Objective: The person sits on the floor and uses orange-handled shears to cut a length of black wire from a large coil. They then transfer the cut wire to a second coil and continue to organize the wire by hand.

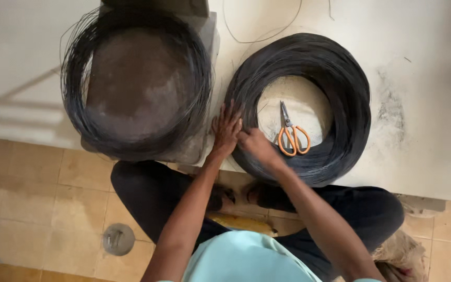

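A thick coil of black wire [340, 94] lies flat on a pale slab. My left hand [226, 129] rests with fingers spread on the coil's near-left edge. My right hand [255, 143] is beside it, fingers pinched on the wire strands of the same edge. Orange-handled scissors [291, 134] lie inside the coil's ring, just right of my right hand. A second coil of black wire [79, 109] sits to the left, wound around a brown round block [131, 83].
The pale slab [424, 130] ends at a step, with tan floor tiles [43, 203] below. A round metal floor drain [118, 238] is at lower left. My crossed legs in dark trousers [147, 193] lie under the slab edge. A loose wire strand [257, 36] curls behind the coils.
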